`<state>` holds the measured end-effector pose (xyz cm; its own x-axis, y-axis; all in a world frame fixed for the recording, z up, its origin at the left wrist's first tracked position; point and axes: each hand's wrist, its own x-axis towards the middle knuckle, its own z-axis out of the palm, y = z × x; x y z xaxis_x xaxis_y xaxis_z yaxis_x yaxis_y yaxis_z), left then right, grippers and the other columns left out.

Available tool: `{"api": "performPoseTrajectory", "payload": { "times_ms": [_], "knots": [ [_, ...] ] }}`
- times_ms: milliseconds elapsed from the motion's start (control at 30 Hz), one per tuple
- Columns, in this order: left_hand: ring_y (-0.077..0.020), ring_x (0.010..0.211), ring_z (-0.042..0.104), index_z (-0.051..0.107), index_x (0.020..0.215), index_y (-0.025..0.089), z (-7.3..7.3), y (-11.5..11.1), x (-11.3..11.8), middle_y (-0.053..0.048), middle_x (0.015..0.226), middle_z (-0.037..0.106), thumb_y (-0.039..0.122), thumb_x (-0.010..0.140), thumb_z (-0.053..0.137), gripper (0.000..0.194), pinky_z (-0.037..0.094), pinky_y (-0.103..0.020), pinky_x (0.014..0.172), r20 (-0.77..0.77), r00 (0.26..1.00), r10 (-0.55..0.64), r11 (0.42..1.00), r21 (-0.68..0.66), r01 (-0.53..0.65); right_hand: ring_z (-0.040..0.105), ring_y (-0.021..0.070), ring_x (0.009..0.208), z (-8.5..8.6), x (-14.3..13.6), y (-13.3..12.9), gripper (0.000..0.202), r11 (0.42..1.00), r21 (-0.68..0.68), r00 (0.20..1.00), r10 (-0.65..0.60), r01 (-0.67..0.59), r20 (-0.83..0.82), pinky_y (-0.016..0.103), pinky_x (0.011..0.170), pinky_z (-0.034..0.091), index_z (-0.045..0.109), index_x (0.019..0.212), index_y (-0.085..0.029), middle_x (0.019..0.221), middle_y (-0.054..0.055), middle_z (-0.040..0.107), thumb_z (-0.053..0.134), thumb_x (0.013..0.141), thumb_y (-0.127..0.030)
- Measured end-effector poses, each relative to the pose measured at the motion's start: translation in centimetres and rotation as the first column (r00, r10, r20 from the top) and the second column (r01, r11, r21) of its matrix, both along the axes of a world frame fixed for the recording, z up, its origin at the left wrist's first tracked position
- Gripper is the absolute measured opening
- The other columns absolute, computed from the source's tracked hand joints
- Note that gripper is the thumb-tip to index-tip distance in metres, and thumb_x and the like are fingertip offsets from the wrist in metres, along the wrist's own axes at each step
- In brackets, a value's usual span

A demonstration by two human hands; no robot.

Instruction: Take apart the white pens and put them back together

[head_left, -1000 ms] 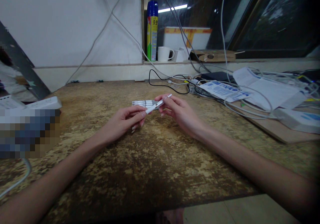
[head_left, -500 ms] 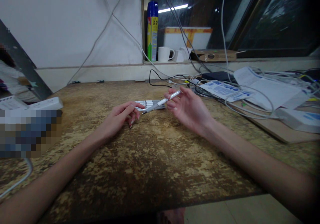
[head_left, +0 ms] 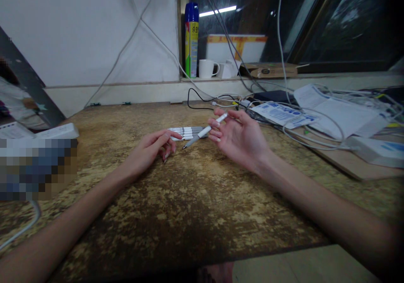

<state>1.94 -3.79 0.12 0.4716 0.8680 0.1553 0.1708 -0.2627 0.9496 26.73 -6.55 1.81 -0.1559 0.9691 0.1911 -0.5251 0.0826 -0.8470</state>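
Note:
A white pen with a grey grip (head_left: 204,132) rests slantwise in the fingers of my right hand (head_left: 241,137), its dark tip pointing down to the left. The palm of that hand faces inward and its fingers are loosely curled round the pen's upper end. Behind the pen's lower part, several similar white and grey pens (head_left: 187,132) lie side by side on the worn wooden table (head_left: 195,207). My left hand (head_left: 158,144) is at the left end of this row, index finger stretched towards the pens and the other fingers loosely bent, with nothing seen in it.
Tangled cables (head_left: 331,127), papers (head_left: 334,110) and a white power strip (head_left: 375,150) lie at the right. A spray can (head_left: 191,43) and a white mug (head_left: 207,68) stand on the sill. Another power strip (head_left: 58,131) is at the left, near a blurred-out patch.
The pen in my right hand has tilted more steeply, its tip now lower and nearer to me. Its fingers have shifted slightly. My left hand has stayed almost in place.

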Motion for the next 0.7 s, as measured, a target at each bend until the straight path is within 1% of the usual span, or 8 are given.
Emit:
{"api": "performPoseTrajectory", "payload": {
  "times_ms": [67, 133, 300, 500, 600, 700],
  "knots": [
    [-0.0132, 0.066, 0.052, 0.073, 0.115, 0.017, 0.03, -0.02, 0.01, -0.003, 0.080, 0.062, 0.049, 0.103, 0.053, 0.039, 0.043, -0.026, 0.062, -0.006, 1.000, 0.004, 1.000, 0.001, -0.004, 0.035, 0.0193, 0.065, 0.08, 0.00, -0.05, 0.015, 1.000, -0.008, 1.000, 0.001, -0.001, -0.013, 0.034, 0.064, 0.038, 0.056, 0.093, -0.026, 0.078, 0.002, 0.045, 0.049, 0.093, -0.039],
    [-0.0131, 0.066, 0.052, 0.072, 0.115, 0.016, 0.07, -0.09, 0.02, -0.003, 0.081, 0.062, 0.048, 0.103, 0.053, 0.039, 0.044, -0.026, 0.063, -0.007, 1.000, 0.008, 1.000, 0.002, -0.008, 0.035, 0.0189, 0.065, 0.09, 0.04, -0.05, 0.017, 1.000, -0.003, 1.000, 0.004, -0.004, -0.024, 0.034, 0.065, 0.039, 0.057, 0.093, -0.025, 0.080, 0.003, 0.047, 0.048, 0.094, -0.039],
    [-0.0127, 0.064, 0.051, 0.072, 0.116, 0.016, 0.14, -0.22, 0.01, -0.002, 0.080, 0.061, 0.046, 0.103, 0.053, 0.038, 0.044, -0.026, 0.062, 0.001, 1.000, 0.021, 1.000, 0.007, -0.021, 0.036, 0.0194, 0.065, -0.16, 0.10, 0.15, 0.029, 0.999, 0.044, 0.997, -0.032, 0.029, 0.069, 0.035, 0.066, 0.042, 0.063, 0.097, -0.025, 0.080, 0.003, 0.050, 0.048, 0.096, -0.050],
    [-0.0121, 0.064, 0.052, 0.073, 0.112, 0.017, 0.08, 0.13, -0.22, -0.002, 0.081, 0.062, 0.046, 0.103, 0.054, 0.036, 0.045, -0.025, 0.062, 0.013, 0.999, 0.034, 0.999, 0.011, -0.034, 0.040, 0.0200, 0.069, -0.15, 0.13, 0.11, 0.028, 0.992, 0.111, 0.995, -0.061, 0.053, 0.073, 0.035, 0.070, 0.044, 0.067, 0.100, -0.026, 0.083, 0.004, 0.050, 0.046, 0.098, -0.045],
    [-0.0117, 0.063, 0.052, 0.074, 0.110, 0.017, 0.02, 0.27, -0.33, -0.003, 0.081, 0.062, 0.046, 0.103, 0.054, 0.035, 0.045, -0.024, 0.061, 0.020, 0.999, 0.036, 0.999, 0.015, -0.036, 0.043, 0.0211, 0.071, 0.05, 0.17, -0.02, 0.035, 0.986, 0.148, 0.985, -0.098, 0.077, 0.139, 0.037, 0.071, 0.045, 0.069, 0.101, -0.027, 0.085, 0.005, 0.052, 0.045, 0.098, -0.052],
    [-0.0116, 0.062, 0.051, 0.073, 0.110, 0.017, 0.04, 0.24, -0.33, -0.003, 0.081, 0.062, 0.046, 0.103, 0.054, 0.035, 0.045, -0.024, 0.061, 0.017, 0.999, 0.045, 0.999, 0.016, -0.045, 0.044, 0.0209, 0.072, 0.15, 0.16, -0.06, 0.042, 0.989, 0.130, 0.985, -0.094, 0.075, 0.147, 0.037, 0.072, 0.046, 0.070, 0.104, -0.026, 0.087, 0.006, 0.055, 0.045, 0.098, -0.059]
  ]
}}
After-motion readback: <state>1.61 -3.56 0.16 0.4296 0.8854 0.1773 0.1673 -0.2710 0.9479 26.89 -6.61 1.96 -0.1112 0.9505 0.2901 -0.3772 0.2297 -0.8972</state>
